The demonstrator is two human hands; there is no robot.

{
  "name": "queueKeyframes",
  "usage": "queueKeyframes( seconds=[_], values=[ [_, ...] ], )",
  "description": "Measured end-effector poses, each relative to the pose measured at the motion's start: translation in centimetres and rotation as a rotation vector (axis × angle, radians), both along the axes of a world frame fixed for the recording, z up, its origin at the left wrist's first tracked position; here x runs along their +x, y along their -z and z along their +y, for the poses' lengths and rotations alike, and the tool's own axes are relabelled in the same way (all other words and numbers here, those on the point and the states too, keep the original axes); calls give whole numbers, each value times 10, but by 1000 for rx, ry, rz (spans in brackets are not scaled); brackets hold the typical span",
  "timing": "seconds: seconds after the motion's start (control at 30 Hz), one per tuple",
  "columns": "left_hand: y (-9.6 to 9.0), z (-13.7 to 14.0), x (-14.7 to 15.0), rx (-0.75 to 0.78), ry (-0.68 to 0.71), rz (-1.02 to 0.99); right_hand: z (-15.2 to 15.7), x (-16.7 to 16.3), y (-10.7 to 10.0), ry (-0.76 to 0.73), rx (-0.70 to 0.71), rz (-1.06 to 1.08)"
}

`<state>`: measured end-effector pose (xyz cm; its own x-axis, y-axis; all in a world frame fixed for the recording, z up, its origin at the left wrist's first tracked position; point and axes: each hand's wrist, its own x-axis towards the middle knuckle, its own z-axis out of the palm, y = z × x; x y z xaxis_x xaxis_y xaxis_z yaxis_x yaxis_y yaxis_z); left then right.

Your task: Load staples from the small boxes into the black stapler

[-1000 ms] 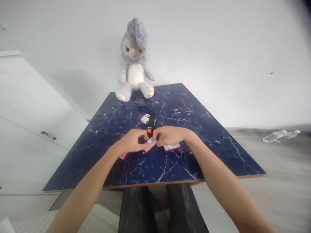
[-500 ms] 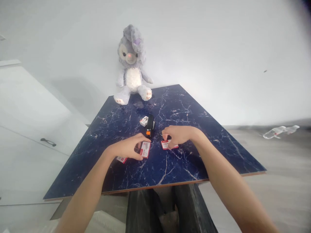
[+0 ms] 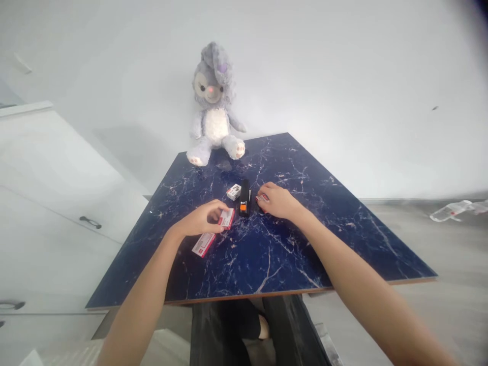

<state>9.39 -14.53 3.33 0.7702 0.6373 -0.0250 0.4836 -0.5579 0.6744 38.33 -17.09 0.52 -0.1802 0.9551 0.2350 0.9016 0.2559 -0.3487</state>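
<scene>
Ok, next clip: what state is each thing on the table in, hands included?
Left hand: closed on a red-and-white box, tilted up off the table.
Right hand: over a second small box, mostly hidden.
Flat box: lying flat, untouched.
Stapler: black, lying shut between the hands.
Small box: beside the stapler, untouched.
Plush rabbit: sitting upright at the table's far edge.

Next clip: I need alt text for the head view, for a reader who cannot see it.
Two bare arms reach over a dark blue marbled table: the left hand holds a small red-and-white box, and the right hand rests beside a black stapler. Another box lies near the left wrist, a third box sits left of the stapler, and a grey plush rabbit sits at the far edge.
</scene>
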Motion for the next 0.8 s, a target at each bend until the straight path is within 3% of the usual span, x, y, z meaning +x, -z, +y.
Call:
queueKeyframes(
  seconds=[0.1,0.2,0.37,0.5,0.67,0.8],
  values=[
    [12,1,10,183,-147,-27,2,-4,3,-15,1,25],
    [24,-2,26,320,-163,-8,2,-4,0,-102,-44,48],
    [27,-7,33,299,-174,50,0,2,-6,-277,-167,103],
    [29,-12,34,346,-190,60,3,9,-2,-239,-133,73],
    [38,-15,46,439,-260,53,2,16,-6,37,48,159],
    [34,-5,36,405,-231,-40,-7,-7,-14,36,258,189]
  ],
)
